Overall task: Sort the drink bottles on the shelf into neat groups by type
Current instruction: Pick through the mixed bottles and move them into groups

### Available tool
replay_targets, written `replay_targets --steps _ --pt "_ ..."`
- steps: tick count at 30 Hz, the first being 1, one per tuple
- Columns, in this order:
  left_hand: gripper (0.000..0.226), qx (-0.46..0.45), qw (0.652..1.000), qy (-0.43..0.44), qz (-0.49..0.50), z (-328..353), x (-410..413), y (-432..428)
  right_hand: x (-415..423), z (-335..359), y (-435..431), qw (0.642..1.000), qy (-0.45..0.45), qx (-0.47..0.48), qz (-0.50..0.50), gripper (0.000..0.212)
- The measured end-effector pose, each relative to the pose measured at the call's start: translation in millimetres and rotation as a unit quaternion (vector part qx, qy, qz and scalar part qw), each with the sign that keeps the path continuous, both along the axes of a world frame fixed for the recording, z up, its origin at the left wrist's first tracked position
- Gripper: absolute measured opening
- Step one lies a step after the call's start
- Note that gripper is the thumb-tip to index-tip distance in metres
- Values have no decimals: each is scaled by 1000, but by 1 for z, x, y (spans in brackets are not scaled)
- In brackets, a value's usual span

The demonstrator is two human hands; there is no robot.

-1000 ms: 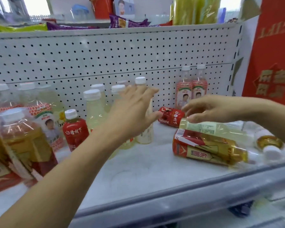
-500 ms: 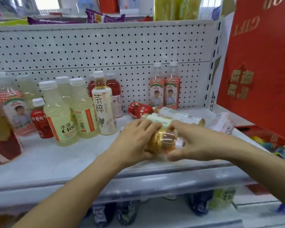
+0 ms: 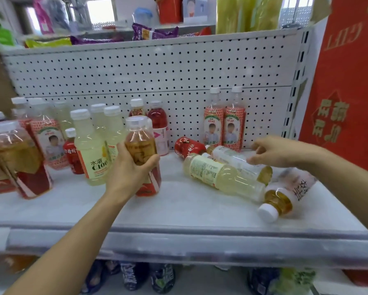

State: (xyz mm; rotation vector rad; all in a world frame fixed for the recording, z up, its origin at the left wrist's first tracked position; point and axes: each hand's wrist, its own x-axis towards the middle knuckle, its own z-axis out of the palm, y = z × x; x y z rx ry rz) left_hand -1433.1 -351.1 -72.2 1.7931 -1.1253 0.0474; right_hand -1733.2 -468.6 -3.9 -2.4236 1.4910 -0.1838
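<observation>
Head view: left hand (image 3: 129,172) grips an amber bottle (image 3: 141,150) on the shelf (image 3: 178,211)

The left hand's fingers wrap round this red-labelled bottle, held upright at the middle of the shelf, just beside the standing pale C100 bottles (image 3: 89,150). The right hand (image 3: 274,152) hangs with fingers loosely bent and apart over a clear bottle (image 3: 235,159) lying on its side; contact cannot be told. A pale yellow bottle (image 3: 221,176) and a white-capped tea bottle (image 3: 285,194) lie beside it. Two pink-labelled bottles (image 3: 214,124) stand against the back panel (image 3: 157,77).
</observation>
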Motion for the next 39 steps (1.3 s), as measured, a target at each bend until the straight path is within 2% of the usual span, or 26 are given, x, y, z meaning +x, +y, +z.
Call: replay_targets --steps 3,5,6,8,10,12,13,15,19,23,27,31,36,39 --pt "86 -10 999 -25 37 -3 -1 -4 11 -13 -17 999 44 22 1 41" --pt "87 -100 981 -140 94 -2 -10 -5 21 -18 -29 998 51 46 -6 39" --pt "82 -162 958 -214 105 0 -18 -3 26 -21 -35 997 52 55 -11 40" --pt "70 -233 912 -335 32 2 -42 -4 37 -25 -43 996 50 73 -24 45" --pt "65 -161 890 -410 -117 1 -64 -11 47 -29 -48 996 33 75 -34 45" --pt "69 3 876 -418 -242 -1 -81 -21 54 -32 -49 996 6 73 -44 41" --pt "72 69 864 -418 -271 -3 -86 -29 55 -34 -50 996 -9 75 -51 39" --pt "76 135 842 -432 -292 -5 -90 -46 54 -35 -51 993 -48 82 -64 45" --pt "76 145 817 -472 -297 -5 -93 -73 39 -25 -53 977 -176 85 -80 56" --pt "77 164 797 -515 -270 -1 -97 -83 26 -8 -58 934 -347 40 -75 58" --pt "77 174 790 -533 -248 2 -98 -84 16 -9 -64 906 -409 47 -97 76" --pt "77 146 807 -513 -254 -1 -94 -84 12 -20 -70 900 -416 55 -119 66" --pt "76 100 869 -411 -256 14 -86 -80 5 -14 -65 927 -355 88 -88 42" --pt "66 62 923 -284 -254 24 -89 -80 -6 -16 -55 953 -273 79 -100 40"
